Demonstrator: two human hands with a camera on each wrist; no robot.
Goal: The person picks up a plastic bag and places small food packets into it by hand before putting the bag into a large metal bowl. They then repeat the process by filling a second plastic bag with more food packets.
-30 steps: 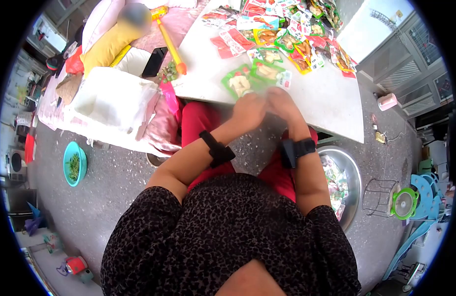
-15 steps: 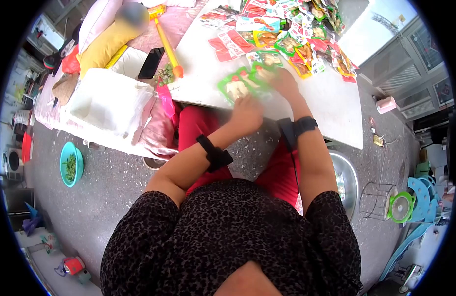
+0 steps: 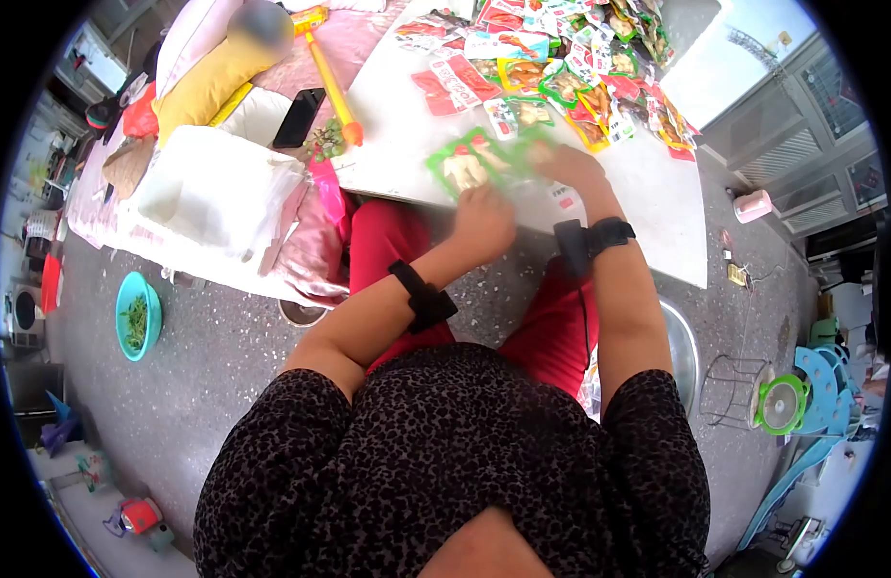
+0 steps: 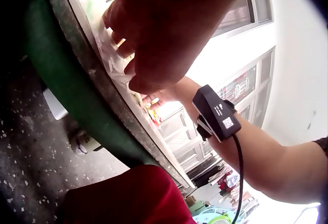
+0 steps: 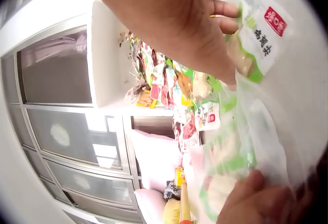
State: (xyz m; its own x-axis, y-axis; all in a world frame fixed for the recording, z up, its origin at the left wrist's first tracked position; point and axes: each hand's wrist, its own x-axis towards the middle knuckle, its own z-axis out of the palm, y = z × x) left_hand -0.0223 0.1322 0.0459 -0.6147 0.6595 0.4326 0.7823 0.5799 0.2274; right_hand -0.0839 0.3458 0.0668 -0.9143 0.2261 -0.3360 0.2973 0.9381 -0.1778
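Observation:
I sit at a white table [image 3: 648, 212]. My left hand [image 3: 484, 220] is at its near edge, fingers curled on a small stack of green snack packets [image 3: 462, 166]. The left wrist view shows those fingers [image 4: 154, 44] clamped over the packets at the table rim [image 4: 77, 95]. My right hand [image 3: 569, 166] lies just to the right, fingers straight, on another green-and-white packet [image 5: 264, 34]. In the right wrist view the left hand [image 5: 256, 198] holds the clear-and-green stack [image 5: 230, 157] below the right hand [image 5: 205, 34].
A heap of coloured snack packets [image 3: 571, 58] covers the far side of the table. A metal basin [image 3: 686, 356] sits on the floor at my right. To the left are a phone [image 3: 299, 118], an orange stick [image 3: 332, 87], a white bag [image 3: 214, 193] and a teal bowl [image 3: 135, 316].
A second ago both hands were together at the table edge. The right hand reached out to the green packets and has now drawn back toward me; the left hand stayed on its stack.

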